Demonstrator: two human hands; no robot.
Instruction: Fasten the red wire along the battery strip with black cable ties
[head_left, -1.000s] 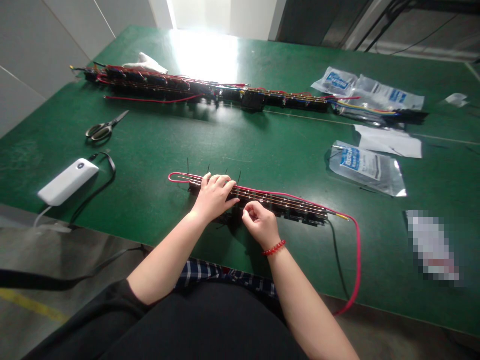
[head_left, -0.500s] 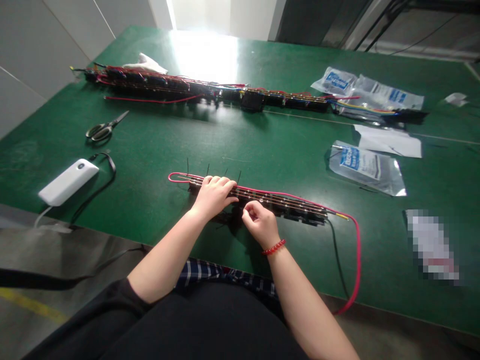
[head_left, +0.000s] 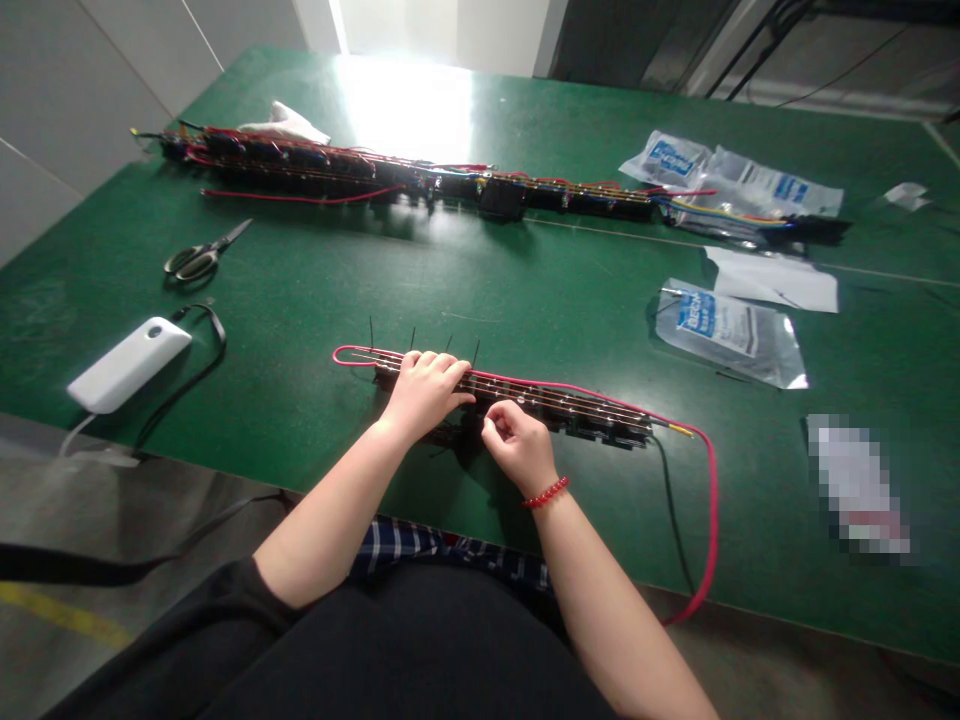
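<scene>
Scissors (head_left: 196, 262) near a white power bank (head_left: 129, 366).

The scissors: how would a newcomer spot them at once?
On the green table, look toward the left end. The scissors lie between the long, wired far assembly and the white rounded device. Neither neighbour has their two looped handles and pointed metal blades.

Tabletop (head_left: 315, 290): smooth, glossy green surface.
Scissors (head_left: 204, 256): metal blades.
White device (head_left: 130, 365): smooth plastic, slight sheen.
Bags (head_left: 731, 332): clear, glossy plastic, creased.
Bracelet (head_left: 547, 492): glossy red beads.
Checked garment (head_left: 401, 540): woven cloth.
</scene>
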